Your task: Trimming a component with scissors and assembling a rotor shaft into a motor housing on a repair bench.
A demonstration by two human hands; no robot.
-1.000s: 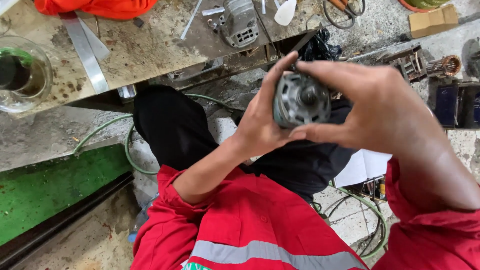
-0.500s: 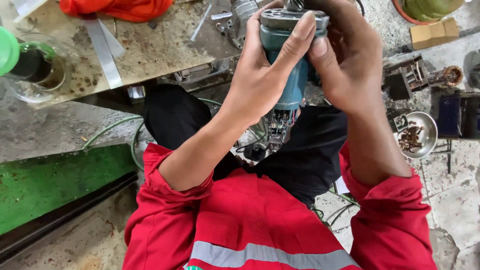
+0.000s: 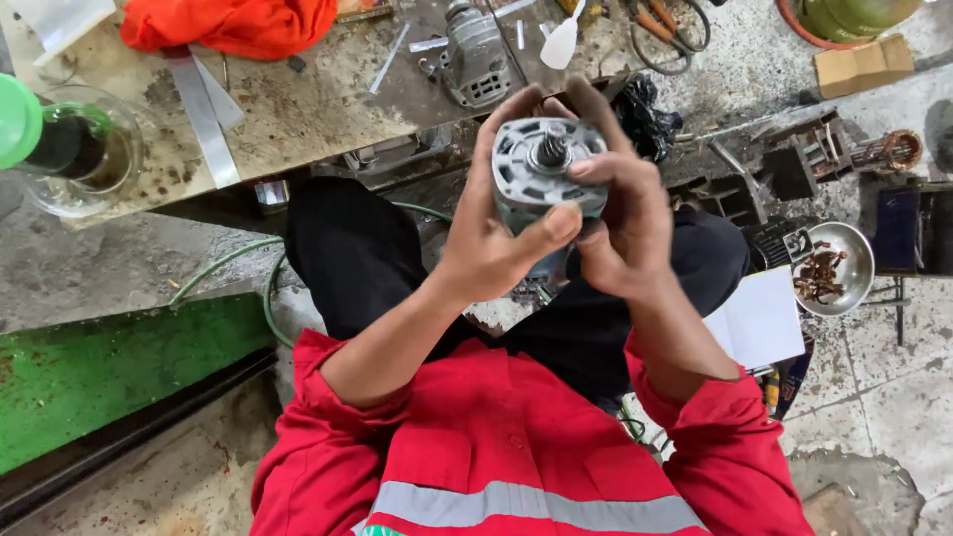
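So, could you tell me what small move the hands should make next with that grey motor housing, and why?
Probably tilt the grey motor housing slightly toward the camera. Both the left hand and the right hand grip it, with its shaft end facing up, and fingers cover part of the rim.

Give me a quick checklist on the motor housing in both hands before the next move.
1. Left hand grips the grey motor housing from the side, thumb across its front: ok.
2. Right hand supports the other side, fingers over the top edge: ok.
3. Shaft end faces the camera and is uncovered: ok.
4. Housing is held up in the air above the lap, touching neither bench nor floor: ok.
5. Workbench ahead holds another grey motor part, metal strips and an orange cloth, so little bare room: not ok.
6. State of the housing's far end: cannot tell, hidden by the palms.
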